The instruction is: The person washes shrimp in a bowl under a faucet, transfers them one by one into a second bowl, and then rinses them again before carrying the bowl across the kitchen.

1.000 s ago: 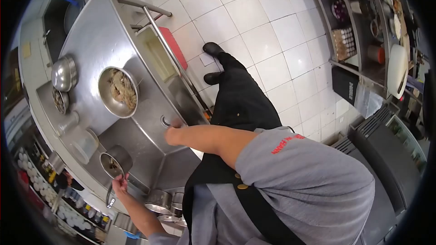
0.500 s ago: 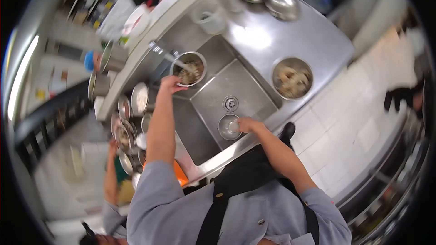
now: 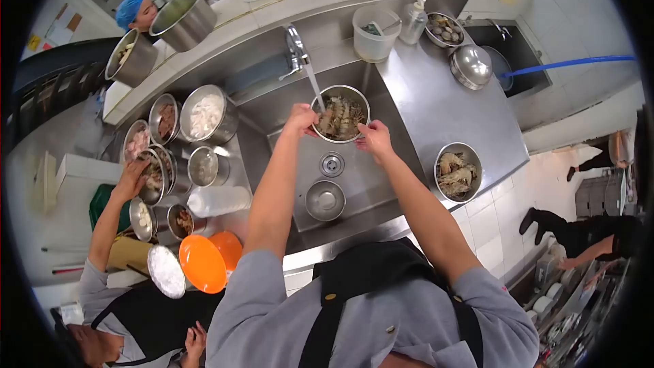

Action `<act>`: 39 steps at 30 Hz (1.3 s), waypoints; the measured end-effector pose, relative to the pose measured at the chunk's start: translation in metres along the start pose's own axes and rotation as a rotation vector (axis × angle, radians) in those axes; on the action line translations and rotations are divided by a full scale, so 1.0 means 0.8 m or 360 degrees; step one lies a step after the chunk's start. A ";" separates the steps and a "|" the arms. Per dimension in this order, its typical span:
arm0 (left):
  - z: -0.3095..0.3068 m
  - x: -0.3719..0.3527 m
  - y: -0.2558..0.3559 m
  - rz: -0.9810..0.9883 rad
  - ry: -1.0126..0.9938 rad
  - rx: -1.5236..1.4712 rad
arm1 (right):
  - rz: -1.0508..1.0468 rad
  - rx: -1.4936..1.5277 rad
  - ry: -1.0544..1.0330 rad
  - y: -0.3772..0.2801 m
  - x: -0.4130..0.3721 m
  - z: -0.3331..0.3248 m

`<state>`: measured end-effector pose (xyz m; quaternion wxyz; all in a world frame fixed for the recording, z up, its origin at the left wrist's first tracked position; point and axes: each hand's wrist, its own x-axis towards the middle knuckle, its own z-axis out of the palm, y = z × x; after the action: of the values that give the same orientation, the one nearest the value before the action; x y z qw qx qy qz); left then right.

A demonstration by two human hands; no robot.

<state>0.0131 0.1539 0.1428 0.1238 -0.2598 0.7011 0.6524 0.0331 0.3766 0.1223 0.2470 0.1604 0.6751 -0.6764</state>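
Note:
My left hand point(image 3: 303, 120) is closed on the left rim of a metal bowl of shrimp point(image 3: 345, 116). On the bowl's right rim my right hand point(image 3: 374, 139) is closed too. Water from the faucet point(image 3: 295, 44) runs into the bowl, which is held over the sink point(image 3: 381, 163). A smaller metal bowl point(image 3: 325, 200) sits on the sink floor just below the drain point(image 3: 332, 163). To the right, a second bowl of shrimp point(image 3: 458, 172) stands at the counter's edge.
At left, a co-worker's hand point(image 3: 131, 178) touches one of several metal bowls of food. Orange bowls point(image 3: 204, 266) are nearby. A plastic tub point(image 3: 376, 31), pump bottle point(image 3: 413, 20), bowl of shellfish point(image 3: 445, 30) and upturned bowl point(image 3: 471, 67) line the back. Another person stands far right.
My right hand has left the small bowl in the sink and moved up onto the right rim of the shrimp bowl. My left hand still holds that bowl under the water. The view has turned.

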 end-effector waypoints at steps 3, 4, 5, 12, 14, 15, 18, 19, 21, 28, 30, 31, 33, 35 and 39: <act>0.012 0.033 0.008 0.0128 -0.0144 0.0498 | -0.0134 -0.0066 0.0244 0.017 0.011 0.006; 0.024 0.028 0.019 0.0113 -0.0211 0.0509 | -0.0142 -0.0066 0.0364 0.015 0.000 0.008; 0.032 0.024 0.035 0.0210 -0.0208 0.0930 | -0.0147 0.0049 0.0465 0.025 0.005 0.012; 0.062 0.049 -0.010 0.0799 0.0023 0.1706 | -0.0069 -0.0176 0.0604 0.006 -0.019 0.006; 0.068 0.054 -0.038 0.0735 0.0132 0.1616 | -0.0116 -0.0293 0.0608 0.012 -0.015 0.002; 0.064 0.071 -0.061 0.0756 0.0131 0.1594 | -0.0143 -0.0350 0.0643 0.020 -0.012 0.001; 0.036 0.132 -0.129 0.0499 -0.0138 0.1460 | -0.0168 -0.0405 0.0595 0.043 0.000 0.002; 0.033 0.175 -0.182 0.0459 -0.0131 0.1351 | -0.0133 -0.0422 0.0533 0.055 0.006 -0.002; 0.032 0.117 -0.131 -0.0039 -0.0355 0.0438 | -0.0038 -0.0533 0.0396 0.032 -0.029 -0.020; 0.084 0.202 -0.210 -0.0571 -0.0099 0.0206 | -0.0512 -0.0881 0.0309 0.079 -0.172 -0.116; 0.086 0.221 -0.229 -0.0674 -0.0028 0.0317 | -0.0769 -0.0839 0.1032 0.065 -0.212 -0.169; 0.075 0.245 -0.273 -0.0653 -0.0095 0.0060 | -0.0708 -0.0877 0.1423 0.059 -0.228 -0.204; 0.063 0.270 -0.306 -0.0617 -0.0523 -0.0157 | -0.0407 -0.1074 0.1859 0.053 -0.247 -0.264; 0.074 0.262 -0.298 -0.0807 -0.0014 -0.0128 | 0.0233 -0.0286 0.1528 0.058 -0.238 -0.296; 0.082 0.243 -0.294 -0.0868 0.0297 -0.0157 | 0.0092 0.0185 0.1328 0.069 -0.194 -0.289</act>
<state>-0.0360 0.1755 -0.1644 0.2166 -0.5033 0.5812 0.6017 0.1652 0.6258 0.1529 -0.0381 0.4531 0.6732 -0.5832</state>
